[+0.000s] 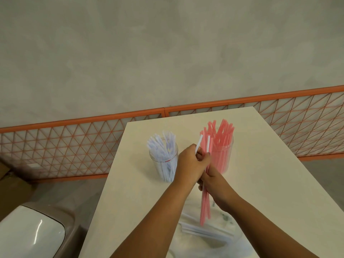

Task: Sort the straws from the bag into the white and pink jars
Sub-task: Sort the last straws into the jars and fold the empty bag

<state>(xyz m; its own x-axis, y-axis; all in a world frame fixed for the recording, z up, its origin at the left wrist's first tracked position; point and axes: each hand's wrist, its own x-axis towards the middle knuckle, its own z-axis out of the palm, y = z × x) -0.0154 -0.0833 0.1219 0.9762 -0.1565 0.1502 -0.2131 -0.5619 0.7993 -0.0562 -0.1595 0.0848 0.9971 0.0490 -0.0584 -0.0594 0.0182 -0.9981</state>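
Observation:
Two clear jars stand on the white table (141, 198). The left jar (163, 159) holds white straws. The right jar (224, 155) holds pink straws. My right hand (216, 187) grips a bundle of pink straws (204, 207) mixed with a few white ones, held upright between the jars. My left hand (191, 164) is closed on white straws (198, 144) at the top of that bundle, their tips sticking up above my fingers. A clear plastic bag (208, 231) with more white straws lies on the table below my hands.
An orange lattice fence (74, 144) runs behind the table. A white and brown seat (29, 233) stands at the lower left, with a cardboard box (7, 175) beyond it. The table's left edge lies close to the white-straw jar.

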